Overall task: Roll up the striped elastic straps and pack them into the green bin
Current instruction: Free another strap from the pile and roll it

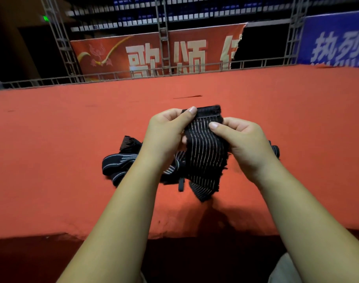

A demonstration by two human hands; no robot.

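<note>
Above a red-carpeted platform [52, 160] backed by a red banner [105, 56], the left hand [164, 135] and right hand [246, 144] pinch one striped strap [205, 152].

Left hand [166, 135] and right hand [242, 144] raised together — fingers [216, 126] pinching.

An indoor arena or event hall is indicated: a red-carpeted stage [52, 139] is bordered along its far edge by metal truss [163, 37], with a red banner [113, 56], a blue banner [337, 43] and tiered blue seats [195, 9] behind.
</note>
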